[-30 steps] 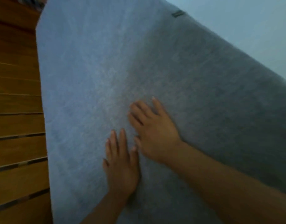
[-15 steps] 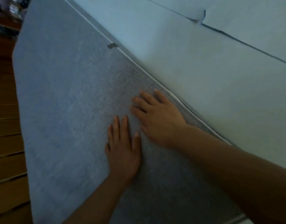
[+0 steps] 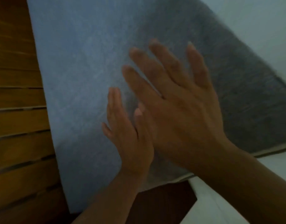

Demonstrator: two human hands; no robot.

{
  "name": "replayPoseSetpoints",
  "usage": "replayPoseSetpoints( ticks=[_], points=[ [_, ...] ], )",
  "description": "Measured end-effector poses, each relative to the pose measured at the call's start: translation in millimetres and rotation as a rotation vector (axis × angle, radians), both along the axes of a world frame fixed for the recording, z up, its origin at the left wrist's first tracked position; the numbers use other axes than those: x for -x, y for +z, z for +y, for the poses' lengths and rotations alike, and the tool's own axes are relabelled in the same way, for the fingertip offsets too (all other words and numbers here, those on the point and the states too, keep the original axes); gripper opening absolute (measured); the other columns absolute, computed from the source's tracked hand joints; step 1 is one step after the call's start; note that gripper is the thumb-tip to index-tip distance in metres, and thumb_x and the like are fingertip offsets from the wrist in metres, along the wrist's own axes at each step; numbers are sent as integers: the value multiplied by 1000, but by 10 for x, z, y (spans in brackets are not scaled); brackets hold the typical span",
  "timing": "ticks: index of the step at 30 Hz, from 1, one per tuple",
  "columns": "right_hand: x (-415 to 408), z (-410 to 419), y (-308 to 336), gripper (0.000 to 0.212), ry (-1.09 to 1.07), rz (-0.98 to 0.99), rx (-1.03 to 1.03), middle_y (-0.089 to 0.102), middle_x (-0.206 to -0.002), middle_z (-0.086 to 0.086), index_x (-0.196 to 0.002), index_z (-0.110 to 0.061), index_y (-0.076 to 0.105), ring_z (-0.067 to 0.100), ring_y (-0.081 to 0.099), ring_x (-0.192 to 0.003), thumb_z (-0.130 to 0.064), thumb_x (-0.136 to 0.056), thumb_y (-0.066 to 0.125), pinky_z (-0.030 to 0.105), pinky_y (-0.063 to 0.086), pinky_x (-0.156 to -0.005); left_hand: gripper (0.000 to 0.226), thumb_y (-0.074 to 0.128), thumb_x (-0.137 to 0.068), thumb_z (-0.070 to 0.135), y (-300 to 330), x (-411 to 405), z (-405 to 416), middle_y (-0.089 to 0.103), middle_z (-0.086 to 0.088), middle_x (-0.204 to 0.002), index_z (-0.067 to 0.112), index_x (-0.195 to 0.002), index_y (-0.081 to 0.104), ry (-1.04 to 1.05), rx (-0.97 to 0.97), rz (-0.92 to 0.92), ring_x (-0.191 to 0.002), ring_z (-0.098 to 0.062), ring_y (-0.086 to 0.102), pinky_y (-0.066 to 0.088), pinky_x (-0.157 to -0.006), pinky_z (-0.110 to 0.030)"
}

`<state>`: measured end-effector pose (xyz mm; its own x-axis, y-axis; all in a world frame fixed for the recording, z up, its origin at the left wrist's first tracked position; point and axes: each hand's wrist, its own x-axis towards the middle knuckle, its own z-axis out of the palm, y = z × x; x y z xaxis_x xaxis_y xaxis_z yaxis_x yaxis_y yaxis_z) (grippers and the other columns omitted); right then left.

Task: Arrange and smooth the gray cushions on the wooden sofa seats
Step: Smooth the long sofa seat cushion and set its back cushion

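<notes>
A large gray cushion (image 3: 84, 65) fills most of the head view and lies against the slatted wooden sofa seat (image 3: 17, 120) at the left. My left hand (image 3: 127, 135) lies flat on the cushion's middle with its fingers straight and together. My right hand (image 3: 176, 101) is spread over the cushion just to the right, fingers straight and apart, blurred by motion; whether it touches the fabric is unclear. It overlaps the thumb side of my left hand. Neither hand grips anything.
Pale floor tiles (image 3: 258, 26) run along the right and lower right. A dark wooden part of the sofa frame (image 3: 165, 201) shows under the cushion's near edge.
My right hand has spread its fingers and now looms much larger and blurred. The view has swung, so the sofa slats show at the left again and the cushion's near edge is visible.
</notes>
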<state>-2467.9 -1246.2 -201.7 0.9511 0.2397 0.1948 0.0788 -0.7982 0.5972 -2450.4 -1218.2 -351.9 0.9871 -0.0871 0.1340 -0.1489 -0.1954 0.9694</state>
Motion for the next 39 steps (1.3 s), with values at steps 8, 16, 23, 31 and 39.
replayPoseSetpoints(
  ticks=[8, 16, 23, 31, 39],
  points=[
    [-375, 283, -1058, 55, -71, 204, 60, 41, -146, 20, -132, -3, 53, 34, 31, -140, -28, -89, 29, 51, 5, -113, 64, 22, -95, 55, -976, 38, 499, -3, 9, -161, 32, -151, 0, -167, 120, 76, -147, -7, -4, 6, -118, -53],
    [-360, 112, -2083, 65, -198, 539, 232, 42, -145, 22, -134, -1, 52, 38, 35, -136, -37, -85, 30, 54, 9, -112, 71, 3, -75, 74, -2054, 64, 644, -41, 18, -143, 46, -130, -34, -428, -112, 326, -135, -5, -34, -6, -114, -52],
    [-474, 800, -2712, 55, 151, 378, -14, 37, -150, 16, -140, -6, 44, 29, 24, -142, -30, -91, 36, 51, 8, -115, 76, 16, -93, 66, -2863, -181, 1334, -32, 5, -153, 30, -146, -23, -285, -412, 269, -143, -13, -24, -4, -116, -48],
    [-298, 607, -2913, 66, -150, 918, 362, -22, -156, 18, -149, -7, -14, 35, -24, -142, -42, -101, 16, 54, -21, -108, 97, 44, -87, 65, -3112, -250, 1505, -26, 2, -157, 34, -143, -29, -812, -409, 521, -146, -21, -14, 14, -118, -52],
    [-348, 1157, -2299, 59, -377, 961, 120, -16, -157, 16, -151, -8, -4, 33, -18, -144, -32, -104, 21, 53, -15, -113, 77, 44, -97, 43, -2181, -711, 2194, 7, -3, -159, 26, -151, -8, -834, -703, 451, -143, -22, 18, 24, -113, -41]
  ],
)
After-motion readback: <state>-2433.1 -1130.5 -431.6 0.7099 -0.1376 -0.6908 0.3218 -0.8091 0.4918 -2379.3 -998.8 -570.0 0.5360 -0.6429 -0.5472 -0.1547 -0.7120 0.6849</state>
